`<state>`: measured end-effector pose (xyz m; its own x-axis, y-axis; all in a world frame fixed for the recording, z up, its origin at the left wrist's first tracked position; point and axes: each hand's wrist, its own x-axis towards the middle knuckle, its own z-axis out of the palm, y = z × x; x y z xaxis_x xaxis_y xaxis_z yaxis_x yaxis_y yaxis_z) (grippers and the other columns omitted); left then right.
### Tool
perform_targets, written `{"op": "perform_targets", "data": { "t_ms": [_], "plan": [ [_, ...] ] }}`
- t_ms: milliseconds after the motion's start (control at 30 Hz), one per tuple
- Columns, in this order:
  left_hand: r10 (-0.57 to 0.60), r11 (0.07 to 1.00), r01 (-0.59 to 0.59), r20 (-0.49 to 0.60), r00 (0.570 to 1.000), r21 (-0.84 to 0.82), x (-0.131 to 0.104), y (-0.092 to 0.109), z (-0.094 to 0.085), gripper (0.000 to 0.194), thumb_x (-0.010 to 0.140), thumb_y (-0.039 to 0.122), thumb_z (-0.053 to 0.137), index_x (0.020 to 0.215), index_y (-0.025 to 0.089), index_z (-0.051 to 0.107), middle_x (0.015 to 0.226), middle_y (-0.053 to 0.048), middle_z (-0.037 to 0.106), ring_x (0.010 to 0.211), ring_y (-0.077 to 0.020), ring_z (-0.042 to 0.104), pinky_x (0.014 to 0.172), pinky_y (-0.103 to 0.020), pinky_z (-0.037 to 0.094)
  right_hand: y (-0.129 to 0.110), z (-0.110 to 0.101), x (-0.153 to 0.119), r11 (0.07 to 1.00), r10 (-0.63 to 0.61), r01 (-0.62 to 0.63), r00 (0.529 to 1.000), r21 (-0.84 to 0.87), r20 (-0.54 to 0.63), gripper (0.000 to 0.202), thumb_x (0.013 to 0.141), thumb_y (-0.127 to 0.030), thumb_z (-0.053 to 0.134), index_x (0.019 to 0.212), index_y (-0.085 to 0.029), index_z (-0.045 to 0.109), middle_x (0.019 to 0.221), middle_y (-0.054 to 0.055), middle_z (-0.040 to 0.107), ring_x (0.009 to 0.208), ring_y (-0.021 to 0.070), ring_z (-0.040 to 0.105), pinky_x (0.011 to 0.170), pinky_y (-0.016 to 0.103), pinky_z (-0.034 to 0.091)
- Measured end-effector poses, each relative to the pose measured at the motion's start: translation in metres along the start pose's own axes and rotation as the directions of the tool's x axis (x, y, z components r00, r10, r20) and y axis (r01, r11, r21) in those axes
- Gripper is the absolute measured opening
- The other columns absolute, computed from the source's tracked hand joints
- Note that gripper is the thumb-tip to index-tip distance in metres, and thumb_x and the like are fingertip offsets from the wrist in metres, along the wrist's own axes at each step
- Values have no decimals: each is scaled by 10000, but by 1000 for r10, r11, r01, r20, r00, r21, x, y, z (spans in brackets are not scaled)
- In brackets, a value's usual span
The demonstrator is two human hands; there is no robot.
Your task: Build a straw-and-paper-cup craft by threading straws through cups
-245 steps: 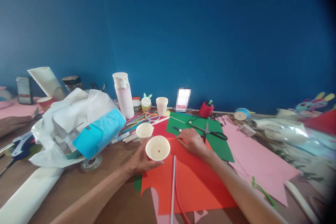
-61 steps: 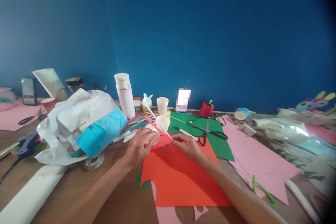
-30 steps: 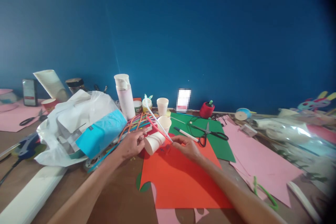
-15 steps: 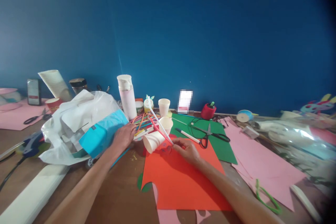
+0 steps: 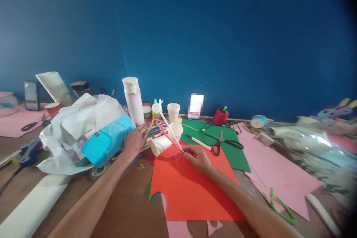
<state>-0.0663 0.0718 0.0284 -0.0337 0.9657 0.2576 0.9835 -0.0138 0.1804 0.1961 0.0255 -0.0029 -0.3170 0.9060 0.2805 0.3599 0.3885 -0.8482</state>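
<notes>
My right hand pinches the lower ends of a white bendy straw and a pink one, above an orange sheet. Among a pile of coloured straws, my left hand has its fingers closed at an orange straw, beside the blue packet. One paper cup lies on its side left of the held straws. Another cup stands just behind them, partly covered by the white straw.
A white plastic bag with a blue packet is at left, near a white bottle. Scissors and a marker rest around the green sheet. Pink paper and plastic wrapping lie at right.
My left hand has shifted a little right and up into the straws, its fingers now at an orange straw. My right hand keeps its pinch. The whole view has shifted slightly.
</notes>
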Motion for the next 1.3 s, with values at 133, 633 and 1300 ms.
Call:
{"op": "perform_targets", "data": {
  "t_ms": [133,633,1300],
  "plan": [
    [-31,996,28,-33,999,-86,-1,-8,-13,315,813,384,352,921,238,609,930,-46,656,785,-196,598,629,-264,416,-2,0,0,1000,-3,3,1000,15,6,183,786,-305,494,860,-181,606,821,36,639,750,159,564,678,255,434],
    [59,688,-173,-183,981,-705,-23,-9,-66,183,716,294,548,833,169,611,768,-20,630,690,-134,586,633,-211,451,-23,-8,-3,988,11,15,987,156,-162,118,781,-294,515,776,-176,516,704,4,529,641,113,489,609,226,405],
    [432,-193,118,23,901,-974,-52,26,-95,113,800,241,461,826,174,549,662,-16,547,586,-125,540,614,-290,449,-28,-29,6,907,66,-37,996,419,-55,149,756,-307,563,831,-180,574,743,8,581,654,125,533,624,244,426]
  ]
}}
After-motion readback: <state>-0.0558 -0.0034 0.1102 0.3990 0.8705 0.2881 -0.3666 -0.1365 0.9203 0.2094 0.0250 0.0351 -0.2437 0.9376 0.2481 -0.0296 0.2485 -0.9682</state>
